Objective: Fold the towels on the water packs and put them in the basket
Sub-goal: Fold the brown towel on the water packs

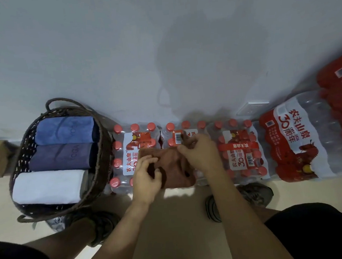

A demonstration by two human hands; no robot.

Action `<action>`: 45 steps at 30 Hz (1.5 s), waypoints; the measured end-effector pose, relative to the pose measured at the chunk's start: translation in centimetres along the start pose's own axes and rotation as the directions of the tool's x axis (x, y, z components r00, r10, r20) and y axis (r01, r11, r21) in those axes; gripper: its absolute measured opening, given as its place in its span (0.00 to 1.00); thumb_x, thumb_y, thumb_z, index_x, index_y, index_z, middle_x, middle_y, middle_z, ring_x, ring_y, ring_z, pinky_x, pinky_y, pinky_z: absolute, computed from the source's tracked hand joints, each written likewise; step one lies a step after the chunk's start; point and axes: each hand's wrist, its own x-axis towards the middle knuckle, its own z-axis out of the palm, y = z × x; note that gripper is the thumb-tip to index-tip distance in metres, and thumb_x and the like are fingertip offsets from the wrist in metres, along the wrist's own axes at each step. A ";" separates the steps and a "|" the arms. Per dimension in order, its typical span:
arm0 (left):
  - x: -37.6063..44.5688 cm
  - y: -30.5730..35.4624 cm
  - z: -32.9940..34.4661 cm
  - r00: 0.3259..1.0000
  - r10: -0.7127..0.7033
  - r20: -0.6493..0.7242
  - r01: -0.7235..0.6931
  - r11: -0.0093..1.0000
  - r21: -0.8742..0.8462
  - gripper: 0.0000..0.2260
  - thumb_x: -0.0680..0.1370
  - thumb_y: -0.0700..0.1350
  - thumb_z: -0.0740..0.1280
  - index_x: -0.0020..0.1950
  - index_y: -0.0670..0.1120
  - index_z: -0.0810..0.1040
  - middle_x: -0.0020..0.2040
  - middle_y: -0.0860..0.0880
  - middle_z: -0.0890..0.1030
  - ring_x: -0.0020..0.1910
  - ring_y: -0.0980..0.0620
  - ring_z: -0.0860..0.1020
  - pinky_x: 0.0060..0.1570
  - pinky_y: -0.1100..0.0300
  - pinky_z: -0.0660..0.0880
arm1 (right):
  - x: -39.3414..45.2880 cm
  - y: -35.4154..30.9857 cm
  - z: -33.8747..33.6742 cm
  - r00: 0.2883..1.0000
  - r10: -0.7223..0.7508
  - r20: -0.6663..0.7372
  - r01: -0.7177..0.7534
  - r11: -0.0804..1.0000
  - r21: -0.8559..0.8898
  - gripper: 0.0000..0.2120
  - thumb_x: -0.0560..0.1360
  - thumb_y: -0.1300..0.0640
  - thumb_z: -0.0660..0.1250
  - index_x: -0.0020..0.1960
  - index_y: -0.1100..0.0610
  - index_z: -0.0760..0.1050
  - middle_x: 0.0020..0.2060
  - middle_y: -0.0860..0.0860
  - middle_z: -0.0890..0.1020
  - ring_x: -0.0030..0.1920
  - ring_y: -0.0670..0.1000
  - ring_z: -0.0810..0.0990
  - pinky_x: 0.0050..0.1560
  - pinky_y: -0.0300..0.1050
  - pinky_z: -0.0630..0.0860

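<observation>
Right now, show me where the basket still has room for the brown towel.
The basket is crowded: blue towel, purple towel and white towel lie side by side. Only a dark strip shows between the white towel and the near rim. Both hands, left hand and right hand, hold the brown towel.

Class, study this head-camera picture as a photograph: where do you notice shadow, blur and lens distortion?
Head view: a soft shadow of the person falls on the wall; the red pack at the right edge is blurred; the row of water packs bends with wide-angle distortion; light is dim and even, without glare; the brown towel under both hands looks dark, its folds indistinct.
</observation>
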 end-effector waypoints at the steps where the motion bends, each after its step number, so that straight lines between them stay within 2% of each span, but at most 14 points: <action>1: 0.2 0.5 -0.5 0.997 -0.076 -0.015 0.074 0.993 -0.096 0.11 0.75 0.33 0.67 0.54 0.44 0.81 0.55 0.48 0.81 0.56 0.50 0.78 0.62 0.59 0.73 | -0.4 -0.8 1.4 1.000 -0.006 0.009 0.006 1.000 0.006 0.09 0.71 0.49 0.73 0.40 0.50 0.74 0.36 0.45 0.80 0.38 0.46 0.79 0.39 0.42 0.73; 4: 0.7 1.8 -1.9 0.908 -0.391 0.149 0.414 0.794 -0.445 0.08 0.81 0.41 0.63 0.47 0.46 0.81 0.41 0.48 0.85 0.42 0.48 0.83 0.43 0.58 0.80 | -1.0 -2.1 5.5 0.998 0.002 0.060 -0.009 0.994 0.111 0.10 0.72 0.51 0.73 0.46 0.53 0.74 0.38 0.49 0.82 0.39 0.52 0.83 0.45 0.51 0.80; 7: 0.8 1.2 -3.3 0.870 -0.449 0.203 0.490 0.739 -0.462 0.14 0.83 0.47 0.60 0.44 0.48 0.82 0.38 0.51 0.86 0.40 0.53 0.84 0.42 0.59 0.79 | -1.4 -2.3 8.8 0.992 0.042 0.120 -0.064 0.980 0.187 0.12 0.72 0.50 0.74 0.49 0.54 0.75 0.39 0.52 0.84 0.38 0.55 0.85 0.43 0.54 0.83; 9: 0.6 0.4 -4.1 0.888 -0.427 0.170 0.459 0.807 -0.370 0.13 0.83 0.47 0.60 0.45 0.46 0.82 0.40 0.48 0.86 0.43 0.52 0.83 0.46 0.56 0.79 | -1.8 -2.1 10.4 0.991 0.028 0.133 -0.059 0.970 0.236 0.11 0.72 0.52 0.75 0.49 0.55 0.76 0.39 0.52 0.84 0.38 0.54 0.85 0.42 0.54 0.83; 13: 0.5 -1.5 -4.9 0.924 -0.380 0.040 0.374 0.922 0.103 0.08 0.79 0.44 0.65 0.50 0.42 0.81 0.45 0.42 0.84 0.48 0.44 0.82 0.50 0.52 0.78 | -2.1 -1.5 12.4 0.969 0.092 0.228 -0.148 0.959 0.241 0.13 0.72 0.56 0.75 0.53 0.59 0.78 0.45 0.55 0.84 0.45 0.56 0.85 0.48 0.55 0.82; 18: 0.5 -1.2 -4.5 0.906 -0.387 0.173 0.360 0.917 0.171 0.08 0.74 0.46 0.72 0.48 0.42 0.82 0.42 0.47 0.85 0.43 0.47 0.83 0.43 0.55 0.79 | -1.2 -1.8 12.3 0.952 0.074 0.298 -0.110 0.988 0.106 0.10 0.77 0.60 0.63 0.55 0.58 0.80 0.47 0.57 0.85 0.50 0.56 0.84 0.56 0.47 0.79; 22: 0.4 -1.4 -4.1 0.904 -0.390 0.176 0.354 0.912 0.204 0.09 0.70 0.45 0.77 0.45 0.47 0.80 0.36 0.53 0.82 0.37 0.51 0.80 0.31 0.65 0.71 | -0.5 -1.5 12.3 0.894 0.162 0.418 -0.225 0.968 0.107 0.16 0.78 0.63 0.59 0.63 0.58 0.76 0.53 0.58 0.83 0.51 0.58 0.83 0.56 0.53 0.80; 26: 0.0 -1.4 -3.6 0.889 -0.416 0.188 0.323 0.864 0.385 0.10 0.69 0.49 0.76 0.44 0.53 0.78 0.34 0.57 0.78 0.36 0.52 0.78 0.30 0.61 0.67 | -0.3 -1.0 11.3 0.843 0.148 0.518 -0.275 0.945 0.178 0.15 0.78 0.56 0.66 0.64 0.57 0.76 0.44 0.50 0.83 0.37 0.48 0.82 0.39 0.40 0.80; 30: -0.3 -1.0 -3.3 0.897 -0.422 0.130 0.388 0.894 0.225 0.10 0.67 0.44 0.76 0.36 0.48 0.74 0.30 0.55 0.76 0.31 0.51 0.76 0.28 0.62 0.66 | -0.4 0.3 9.3 0.972 0.045 0.230 -0.077 0.988 0.132 0.08 0.74 0.60 0.71 0.53 0.57 0.81 0.41 0.47 0.81 0.43 0.48 0.81 0.52 0.44 0.79; 33: -0.1 0.3 -2.9 0.912 -0.387 0.135 0.397 0.916 -0.054 0.13 0.67 0.36 0.75 0.38 0.45 0.71 0.32 0.51 0.76 0.31 0.51 0.74 0.30 0.66 0.70 | -0.8 0.3 6.9 0.998 -0.035 0.048 0.027 0.986 0.164 0.15 0.69 0.66 0.73 0.53 0.54 0.77 0.46 0.49 0.80 0.45 0.47 0.79 0.49 0.35 0.76; 36: 0.3 2.7 -2.5 0.973 -0.189 0.135 0.213 0.956 -0.200 0.14 0.69 0.30 0.73 0.42 0.46 0.72 0.37 0.52 0.77 0.36 0.53 0.75 0.42 0.64 0.75 | -0.8 -0.8 4.0 0.955 -0.261 0.142 0.237 0.958 0.163 0.33 0.66 0.68 0.69 0.67 0.47 0.70 0.64 0.52 0.69 0.61 0.49 0.71 0.64 0.46 0.73; 39: 0.8 4.9 -2.5 0.985 0.027 0.168 0.002 0.985 -0.170 0.19 0.68 0.31 0.73 0.46 0.53 0.74 0.42 0.60 0.80 0.44 0.61 0.79 0.51 0.68 0.74 | -0.4 -1.7 1.0 0.874 -0.380 0.303 0.399 0.917 0.000 0.41 0.63 0.64 0.69 0.71 0.38 0.65 0.76 0.50 0.54 0.76 0.57 0.53 0.74 0.56 0.58; 42: 0.9 7.0 -2.8 0.969 0.135 0.208 -0.075 0.959 -0.273 0.22 0.67 0.29 0.75 0.52 0.51 0.77 0.47 0.56 0.83 0.49 0.62 0.81 0.52 0.71 0.74 | 0.1 -1.5 -1.4 0.850 -0.366 0.378 0.461 0.864 -0.200 0.32 0.62 0.63 0.73 0.63 0.41 0.75 0.79 0.45 0.48 0.78 0.55 0.42 0.74 0.60 0.49; 45: 1.0 8.9 -3.0 0.945 0.155 0.288 -0.008 0.892 -0.452 0.23 0.67 0.26 0.74 0.58 0.41 0.76 0.48 0.45 0.85 0.49 0.53 0.83 0.50 0.65 0.77 | 0.3 -0.7 -3.9 0.865 -0.314 0.392 0.430 0.865 -0.258 0.20 0.59 0.54 0.80 0.47 0.43 0.78 0.78 0.41 0.56 0.78 0.52 0.44 0.73 0.61 0.47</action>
